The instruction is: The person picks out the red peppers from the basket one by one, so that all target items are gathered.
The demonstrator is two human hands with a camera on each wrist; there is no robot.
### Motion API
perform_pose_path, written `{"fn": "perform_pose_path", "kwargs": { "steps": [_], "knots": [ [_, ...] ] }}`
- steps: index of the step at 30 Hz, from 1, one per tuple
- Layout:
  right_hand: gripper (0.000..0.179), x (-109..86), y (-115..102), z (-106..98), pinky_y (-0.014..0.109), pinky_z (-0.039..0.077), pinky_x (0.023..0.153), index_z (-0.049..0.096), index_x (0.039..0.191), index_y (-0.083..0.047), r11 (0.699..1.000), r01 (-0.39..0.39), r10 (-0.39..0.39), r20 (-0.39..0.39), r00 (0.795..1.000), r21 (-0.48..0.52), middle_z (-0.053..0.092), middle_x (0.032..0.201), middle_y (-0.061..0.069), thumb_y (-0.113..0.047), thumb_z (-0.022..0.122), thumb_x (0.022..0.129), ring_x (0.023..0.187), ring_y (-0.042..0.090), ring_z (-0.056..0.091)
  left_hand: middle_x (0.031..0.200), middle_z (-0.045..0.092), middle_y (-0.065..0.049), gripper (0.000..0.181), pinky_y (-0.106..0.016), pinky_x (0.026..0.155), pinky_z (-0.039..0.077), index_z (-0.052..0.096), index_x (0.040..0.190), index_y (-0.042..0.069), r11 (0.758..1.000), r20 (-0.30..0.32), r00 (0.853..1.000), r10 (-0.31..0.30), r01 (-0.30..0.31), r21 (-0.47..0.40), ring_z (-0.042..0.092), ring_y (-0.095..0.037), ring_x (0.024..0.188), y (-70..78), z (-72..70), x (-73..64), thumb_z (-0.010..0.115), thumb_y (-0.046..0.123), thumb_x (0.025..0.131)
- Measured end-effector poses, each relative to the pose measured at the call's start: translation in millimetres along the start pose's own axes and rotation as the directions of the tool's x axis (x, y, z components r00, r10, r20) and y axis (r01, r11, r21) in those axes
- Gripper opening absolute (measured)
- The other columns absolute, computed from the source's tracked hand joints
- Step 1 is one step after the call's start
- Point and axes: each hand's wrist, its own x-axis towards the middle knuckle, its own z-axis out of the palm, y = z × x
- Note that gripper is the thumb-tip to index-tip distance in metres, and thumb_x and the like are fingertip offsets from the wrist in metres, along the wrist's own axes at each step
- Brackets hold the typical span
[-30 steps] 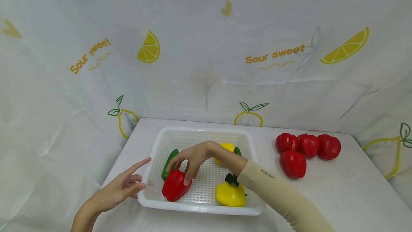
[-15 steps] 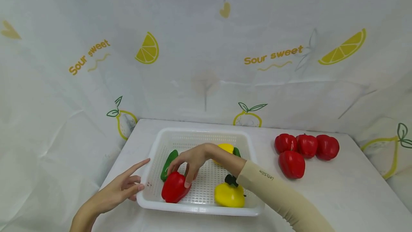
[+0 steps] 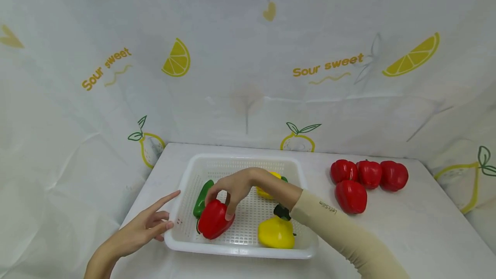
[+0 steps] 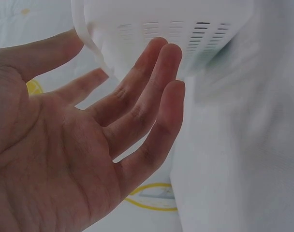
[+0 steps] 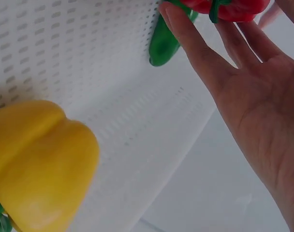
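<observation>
In the head view my right hand [image 3: 234, 186] reaches into a white plastic basket [image 3: 240, 251] and grips a red bell pepper [image 3: 215, 223] near the basket's left end. In the right wrist view the pepper's green stem [image 5: 214, 9] shows beside the fingers. A long green pepper [image 3: 202, 199] lies just behind it, along the left wall. My left hand [image 3: 143, 229] is at the basket's left side, index finger extended towards the rim. In the left wrist view, its loosely bent fingers [image 4: 156, 96] are close to the slotted outer wall.
Inside the basket, a yellow bell pepper [image 3: 276, 234] lies front right; another yellow pepper [image 3: 264, 193] is partly hidden behind my right forearm, with something green beside it. Several red bell peppers [image 3: 350, 197] are grouped on the white table to the right. A lemon-print cloth [image 3: 232, 55] hangs behind.
The red pepper has shifted slightly up and right with my right hand, and a thin dark stem now shows at its left. My left hand keeps its place at the basket.
</observation>
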Motion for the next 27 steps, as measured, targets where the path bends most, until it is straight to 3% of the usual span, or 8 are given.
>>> {"fn": "perform_pose_path", "kwargs": {
  "steps": [8,15,20,27],
  "knots": [
    [0.064,-29.1,2.3,-17.1,0.028,0.062,0.101,0.058,0.147,-0.012,0.998,0.046,-0.042,-0.071,0.997,0.052,0.063,0.145,0.003,-0.018,0.079,0.087,0.126,0.010,0.060,0.123,0.069,-0.029,0.078,-0.034,0.083,0.065,0.011,0.175,0.016,0.999,0.014,0.999,0.044,-0.044,-0.011,0.075,-0.009,0.106,-2.1,0.0,-0.6,0.057,0.014,0.113],
    [0.061,-55.4,2.0,-20.6,0.033,0.063,0.101,0.059,0.145,-0.009,0.989,0.111,-0.093,-0.167,0.982,0.102,0.063,0.145,0.008,-0.020,0.076,0.088,0.126,0.013,0.062,0.121,0.070,-0.027,0.077,-0.034,0.083,0.065,0.011,0.175,0.016,0.999,0.012,0.999,0.052,-0.052,-0.013,0.075,-0.010,0.105,-2.9,-0.1,-0.9,0.057,0.013,0.113],
    [0.060,-75.7,4.6,-19.2,0.040,0.065,0.100,0.058,0.146,-0.008,0.965,0.180,-0.141,-0.202,0.969,0.189,0.062,0.146,0.011,-0.017,0.074,0.088,0.120,0.022,0.071,0.127,0.069,-0.030,0.078,-0.033,0.083,0.065,0.010,0.175,0.017,0.999,0.009,0.999,0.046,-0.046,-0.012,0.076,-0.008,0.107,-2.7,-0.1,-1.0,0.057,0.014,0.113],
    [0.064,-112.2,7.9,-17.7,0.049,0.064,0.102,0.052,0.150,-0.004,0.921,0.297,-0.228,-0.269,0.936,0.252,0.060,0.149,0.017,-0.018,0.068,0.089,0.128,0.032,0.067,0.127,0.070,-0.031,0.079,-0.033,0.083,0.064,0.010,0.175,0.015,0.998,0.008,0.998,0.057,-0.057,-0.005,0.076,-0.008,0.107,-2.5,0.5,-1.0,0.057,0.013,0.113]
  ]
}}
